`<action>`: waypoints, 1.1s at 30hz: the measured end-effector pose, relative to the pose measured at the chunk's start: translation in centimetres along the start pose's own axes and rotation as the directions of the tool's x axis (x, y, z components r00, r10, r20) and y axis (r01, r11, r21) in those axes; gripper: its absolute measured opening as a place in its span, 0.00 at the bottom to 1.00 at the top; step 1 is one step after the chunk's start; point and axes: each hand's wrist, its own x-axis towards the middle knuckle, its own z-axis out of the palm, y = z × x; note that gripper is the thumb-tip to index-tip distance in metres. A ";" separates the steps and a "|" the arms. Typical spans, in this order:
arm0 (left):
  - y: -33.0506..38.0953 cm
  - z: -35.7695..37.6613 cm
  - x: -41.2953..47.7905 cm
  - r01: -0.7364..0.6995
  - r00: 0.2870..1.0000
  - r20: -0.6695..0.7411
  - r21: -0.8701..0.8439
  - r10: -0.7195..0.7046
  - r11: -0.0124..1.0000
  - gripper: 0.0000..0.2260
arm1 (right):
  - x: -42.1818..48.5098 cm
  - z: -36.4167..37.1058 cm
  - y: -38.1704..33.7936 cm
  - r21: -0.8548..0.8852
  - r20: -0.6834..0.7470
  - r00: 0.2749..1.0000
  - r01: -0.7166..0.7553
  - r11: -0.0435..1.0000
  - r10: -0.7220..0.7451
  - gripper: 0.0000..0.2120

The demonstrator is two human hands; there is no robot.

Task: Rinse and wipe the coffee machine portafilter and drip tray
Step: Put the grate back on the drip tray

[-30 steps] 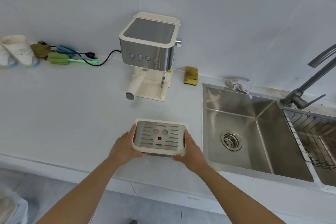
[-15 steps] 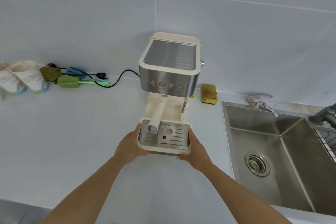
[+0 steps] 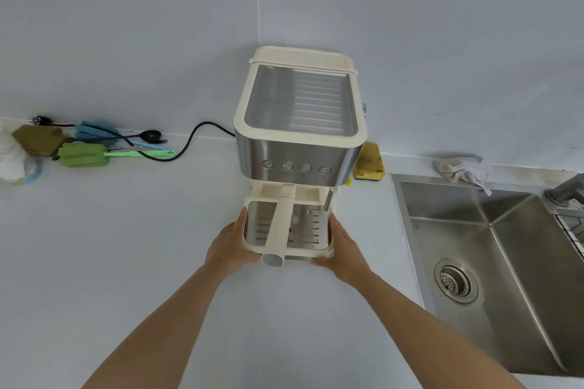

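Note:
A cream and steel coffee machine (image 3: 300, 123) stands on the white counter against the wall. Its cream drip tray (image 3: 308, 226), topped with a slotted steel grate, sits at the machine's base under the brew head. My left hand (image 3: 229, 246) grips the tray's left side and my right hand (image 3: 343, 254) grips its right side. The portafilter's cream handle (image 3: 279, 226) sticks out from the machine toward me, over the tray between my hands.
A steel sink (image 3: 493, 262) with a drain lies to the right, a faucet base (image 3: 564, 191) at its far corner. A yellow sponge (image 3: 369, 166) and a grey rag (image 3: 461, 169) lie by the wall. Brushes (image 3: 94, 153), a power cord and paper cups (image 3: 14, 158) sit at the left.
Both hands have carried the drip tray away from the counter's front edge and pushed it in at the machine's base, under the portafilter handle. The camera has moved closer.

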 end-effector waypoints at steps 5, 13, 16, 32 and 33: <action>-0.1 0.2 1.8 0.025 1.000 0.010 0.027 -0.025 0.999 0.50 | 1.9 -0.3 0.2 -0.012 0.022 1.000 0.006 1.000 -0.006 0.46; 0.0 0.1 4.3 0.021 0.999 -0.024 0.032 -0.020 0.999 0.49 | 4.5 -0.5 0.9 -0.032 0.025 0.999 -0.046 0.998 0.047 0.44; 0.2 -0.2 5.3 0.015 1.000 -0.020 0.045 -0.014 0.999 0.49 | 5.6 -0.7 0.9 -0.020 0.038 0.996 -0.074 0.997 0.075 0.42; 0.0 -0.2 6.1 -0.022 0.999 -0.040 0.234 0.032 0.972 0.43 | 6.6 -0.6 1.4 -0.155 0.077 0.995 -0.057 0.986 0.070 0.44; 0.1 -0.3 6.0 -0.015 0.999 -0.025 0.270 0.023 0.963 0.43 | 6.6 -0.6 1.2 -0.194 0.080 0.993 -0.068 0.979 0.085 0.45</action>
